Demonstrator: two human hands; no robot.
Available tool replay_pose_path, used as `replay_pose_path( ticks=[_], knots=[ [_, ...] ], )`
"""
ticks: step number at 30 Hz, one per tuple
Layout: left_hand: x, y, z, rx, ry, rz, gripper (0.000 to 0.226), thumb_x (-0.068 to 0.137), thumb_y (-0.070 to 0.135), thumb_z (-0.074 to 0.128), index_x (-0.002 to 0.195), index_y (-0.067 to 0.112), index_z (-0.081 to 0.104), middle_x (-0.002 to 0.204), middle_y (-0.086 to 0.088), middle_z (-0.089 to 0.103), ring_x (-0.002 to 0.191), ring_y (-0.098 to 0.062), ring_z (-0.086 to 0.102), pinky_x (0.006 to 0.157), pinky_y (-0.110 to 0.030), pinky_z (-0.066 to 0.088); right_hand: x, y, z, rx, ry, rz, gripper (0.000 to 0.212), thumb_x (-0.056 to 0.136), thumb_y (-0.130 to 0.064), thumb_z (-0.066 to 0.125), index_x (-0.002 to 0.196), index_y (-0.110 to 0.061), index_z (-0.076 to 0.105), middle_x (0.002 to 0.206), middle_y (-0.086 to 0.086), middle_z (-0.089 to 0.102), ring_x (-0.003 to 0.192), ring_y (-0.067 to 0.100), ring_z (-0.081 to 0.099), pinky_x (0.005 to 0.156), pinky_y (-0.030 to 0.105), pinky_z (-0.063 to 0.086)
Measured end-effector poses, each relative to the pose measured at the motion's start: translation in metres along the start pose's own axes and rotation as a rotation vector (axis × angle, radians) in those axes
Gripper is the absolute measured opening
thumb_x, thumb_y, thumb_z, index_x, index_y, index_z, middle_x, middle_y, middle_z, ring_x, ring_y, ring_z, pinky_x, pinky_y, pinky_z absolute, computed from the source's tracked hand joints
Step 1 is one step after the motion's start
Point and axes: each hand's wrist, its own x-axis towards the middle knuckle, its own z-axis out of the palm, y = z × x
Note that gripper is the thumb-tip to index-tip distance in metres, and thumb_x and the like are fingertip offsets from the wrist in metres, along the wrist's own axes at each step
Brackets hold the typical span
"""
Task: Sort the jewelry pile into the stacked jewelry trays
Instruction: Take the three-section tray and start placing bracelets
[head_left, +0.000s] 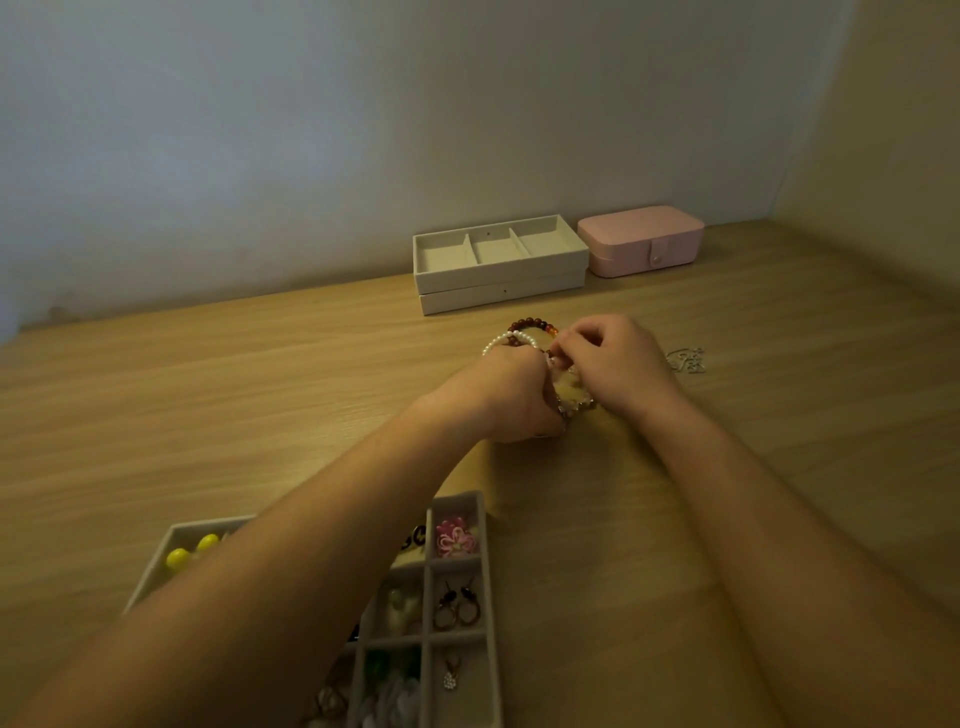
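From my feed, the far left of the wooden desk (208, 395) is bare, and the first thing I meet is the compartment tray (460, 642) at the near edge. My left forearm crosses over it and hides part of the grid. In the cells I can see, there are two yellow beads (191, 552) at its left end, a pink flower piece (455, 537) in the top right cell, a pair of hoop earrings (457, 608) in the cell below that, and a small drop earring (451, 674) lower still.

Next comes my left hand (506, 395), curled closed over the near side of the jewelry pile (569, 389); I see beads against its fingers, but which piece it grips I cannot tell. A white pearl bracelet (506, 340) and a dark red bead bracelet (532, 325) loop out beyond its knuckles on the desk.

Behind them, against the wall, sit the stacked jewelry trays (501, 270), two high, the top one split into three empty sections.

My right hand (615, 369) touches the pile from the other side, thumb and fingertips pinched narrow on something small near the pearl strand.

Right of it lies a silver chain (688, 360), just apart, and a closed pink jewelry box (641, 240) beside the stacked trays.
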Motion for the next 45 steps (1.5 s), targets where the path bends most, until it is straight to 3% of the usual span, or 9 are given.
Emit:
replay_pose_path(
  ticks=[5, 7, 10, 17, 25, 30, 34, 40, 45],
  knots=[
    [-0.020, -0.003, -0.014, -0.164, 0.135, 0.008, 0.011, 0.086, 0.021, 0.073, 0.077, 0.021, 0.066, 0.078, 0.005, 0.065, 0.073, -0.012, 0.061, 0.058, -0.023, 0.047, -0.012, -0.015, -0.008, 0.108, 0.010, -0.079, 0.018, 0.098, -0.017, 0.059, 0.090, -0.024, 0.074, 0.085, -0.007, 0.072, 0.084, 0.007, 0.067, 0.074, 0.030, 0.055],
    [-0.035, -0.007, -0.023, -0.323, 0.227, 0.011, 0.006, 0.085, 0.014, 0.072, 0.081, 0.016, 0.068, 0.080, -0.002, 0.069, 0.072, -0.017, 0.066, 0.061, -0.030, 0.057, -0.019, -0.027, -0.014, 0.193, -0.093, -0.095, 0.021, 0.099, -0.009, 0.057, 0.096, -0.023, 0.073, 0.090, -0.005, 0.072, 0.075, -0.002, 0.064, 0.067, 0.021, 0.051],
    [-0.059, -0.016, -0.036, -0.588, 0.309, 0.019, 0.007, 0.085, 0.004, 0.072, 0.088, 0.008, 0.068, 0.082, -0.011, 0.072, 0.072, -0.022, 0.072, 0.063, -0.032, 0.062, -0.030, -0.046, -0.015, 0.291, -0.363, -0.049, 0.021, 0.101, -0.007, 0.054, 0.107, -0.016, 0.071, 0.100, 0.006, 0.072, 0.084, 0.014, 0.070, 0.069, 0.027, 0.059],
    [-0.120, -0.033, -0.048, -0.907, 0.264, -0.001, 0.008, 0.088, 0.010, 0.071, 0.095, 0.011, 0.069, 0.079, -0.006, 0.075, 0.071, -0.017, 0.070, 0.065, -0.026, 0.059, -0.059, -0.072, -0.009, 0.534, -0.513, -0.021, 0.021, 0.092, -0.010, 0.069, 0.113, -0.004, 0.071, 0.103, 0.015, 0.074, 0.095, 0.028, 0.074, 0.081, 0.038, 0.062],
    [-0.171, -0.036, -0.045, -1.179, 0.242, -0.026, 0.012, 0.077, 0.015, 0.073, 0.086, 0.009, 0.070, 0.075, -0.008, 0.072, 0.068, -0.014, 0.069, 0.061, -0.020, 0.057, -0.098, -0.093, 0.002, 0.720, -0.650, 0.057, 0.025, 0.087, -0.009, 0.073, 0.112, -0.005, 0.070, 0.099, 0.012, 0.072, 0.090, 0.024, 0.071, 0.074, 0.032, 0.059],
    [-0.188, -0.038, -0.045, -1.411, 0.122, -0.062, 0.024, 0.071, 0.005, 0.070, 0.095, 0.004, 0.071, 0.086, -0.012, 0.072, 0.075, -0.015, 0.071, 0.065, -0.019, 0.060, -0.110, -0.098, 0.002, 0.675, -0.606, 0.025, 0.024, 0.078, -0.010, 0.078, 0.101, -0.006, 0.073, 0.095, 0.013, 0.073, 0.089, 0.027, 0.072, 0.077, 0.033, 0.059],
    [-0.197, -0.039, -0.046, -1.418, 0.121, -0.104, 0.028, 0.071, 0.001, 0.069, 0.098, 0.002, 0.071, 0.092, -0.016, 0.073, 0.080, -0.019, 0.072, 0.067, -0.021, 0.061, -0.117, -0.103, 0.003, 0.571, -0.555, -0.022, 0.018, 0.086, -0.007, 0.076, 0.102, -0.002, 0.072, 0.091, 0.013, 0.072, 0.081, 0.022, 0.070, 0.074, 0.030, 0.059],
    [-0.203, -0.034, -0.046, -1.334, 0.201, -0.157, 0.046, 0.065, 0.007, 0.077, 0.107, 0.002, 0.061, 0.090, -0.020, 0.074, 0.080, -0.025, 0.073, 0.059, -0.020, 0.059, -0.124, -0.109, 0.003, 0.448, -0.563, -0.015, 0.023, 0.082, -0.022, 0.081, 0.099, -0.008, 0.075, 0.097, 0.014, 0.074, 0.085, 0.022, 0.072, 0.078, 0.036, 0.063],
    [-0.207, -0.031, -0.041, -1.273, 0.160, -0.155, 0.044, 0.066, 0.007, 0.078, 0.107, -0.001, 0.064, 0.092, -0.020, 0.075, 0.080, -0.024, 0.075, 0.058, -0.020, 0.058, -0.130, -0.103, 0.000, 0.457, -0.640, 0.003, 0.012, 0.087, -0.014, 0.076, 0.098, -0.013, 0.076, 0.103, 0.019, 0.073, 0.098, 0.036, 0.072, 0.085, 0.045, 0.062]
  ],
)
